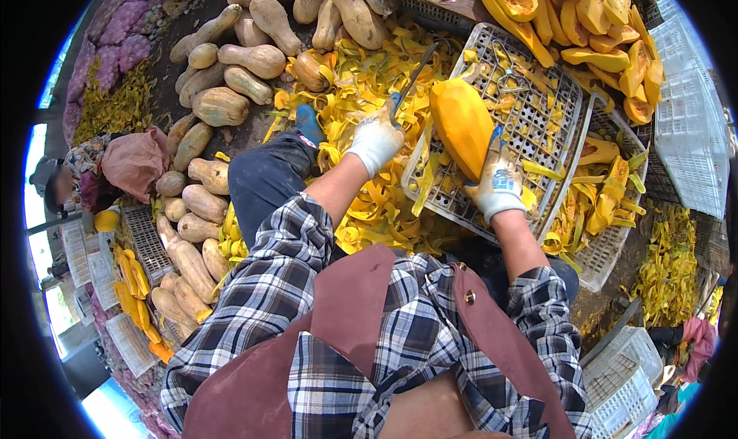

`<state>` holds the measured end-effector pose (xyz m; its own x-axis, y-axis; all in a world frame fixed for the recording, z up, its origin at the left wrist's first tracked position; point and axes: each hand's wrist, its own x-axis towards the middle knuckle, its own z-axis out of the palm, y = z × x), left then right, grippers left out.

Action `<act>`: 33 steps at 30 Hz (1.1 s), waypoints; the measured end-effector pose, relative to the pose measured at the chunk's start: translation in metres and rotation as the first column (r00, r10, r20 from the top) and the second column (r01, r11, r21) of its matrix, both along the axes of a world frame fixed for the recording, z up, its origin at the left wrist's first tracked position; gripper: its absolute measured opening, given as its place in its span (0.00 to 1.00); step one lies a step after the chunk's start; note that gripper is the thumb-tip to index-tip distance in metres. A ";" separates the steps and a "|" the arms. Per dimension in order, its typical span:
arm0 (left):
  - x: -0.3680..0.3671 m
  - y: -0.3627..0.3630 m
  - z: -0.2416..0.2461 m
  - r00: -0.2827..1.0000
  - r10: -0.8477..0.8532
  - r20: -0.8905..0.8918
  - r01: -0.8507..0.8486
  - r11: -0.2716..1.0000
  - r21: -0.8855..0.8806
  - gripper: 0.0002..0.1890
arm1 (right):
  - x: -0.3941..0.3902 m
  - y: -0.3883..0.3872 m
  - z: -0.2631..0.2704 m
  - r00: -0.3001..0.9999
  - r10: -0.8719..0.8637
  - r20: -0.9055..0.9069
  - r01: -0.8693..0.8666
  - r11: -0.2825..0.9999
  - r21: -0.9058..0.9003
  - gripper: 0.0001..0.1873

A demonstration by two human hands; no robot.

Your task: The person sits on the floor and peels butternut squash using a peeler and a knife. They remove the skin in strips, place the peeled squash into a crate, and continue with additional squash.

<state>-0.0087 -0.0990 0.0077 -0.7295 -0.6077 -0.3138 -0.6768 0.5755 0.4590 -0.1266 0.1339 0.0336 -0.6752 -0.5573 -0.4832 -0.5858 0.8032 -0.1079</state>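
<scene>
My left hand [377,136], in a white work glove, grips a long dark-bladed knife [416,70] whose blade points up and away. Strips of squash peel [380,208] lie heaped below it. My right hand [499,179], in a white and blue glove, holds the lower end of a peeled orange squash [458,119]. The squash rests tilted on an upturned white plastic crate [536,145]. A metal hand tool, perhaps a peeler [510,81], lies on the crate's far part, among scraps of peel.
Unpeeled tan squashes [253,61] are piled ahead and to the left. Cut squash halves [599,18] stack at the far right. Beside the crate stands a basket [599,260] of peel and pieces. Another person [109,162] bends at the left edge; stacked white crates [686,110] stand right.
</scene>
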 end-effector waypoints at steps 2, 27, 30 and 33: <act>0.009 0.015 -0.003 0.999 0.026 0.030 -0.028 0.997 0.073 0.34 | 0.004 -0.005 0.000 0.999 -0.035 0.012 0.034 0.999 0.041 0.64; -0.002 0.041 0.001 0.983 -0.106 -0.151 0.113 0.993 0.033 0.30 | -0.071 0.029 -0.037 0.888 -0.023 0.460 0.254 0.858 -0.447 0.63; 0.000 0.052 0.013 0.985 -0.170 0.023 0.168 0.983 0.071 0.29 | -0.069 0.029 -0.036 0.856 -0.035 0.516 0.300 0.847 -0.440 0.62; -0.020 0.042 0.024 0.975 -0.213 0.062 0.211 0.977 0.044 0.28 | -0.070 0.029 -0.037 0.854 -0.012 0.520 0.300 0.828 -0.473 0.62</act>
<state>-0.0287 -0.0566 0.0315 -0.8174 -0.4283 -0.3852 -0.5708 0.6926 0.4411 -0.1969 0.1625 -0.0036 -0.5384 -0.7240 -0.4312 -0.2137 0.6122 -0.7613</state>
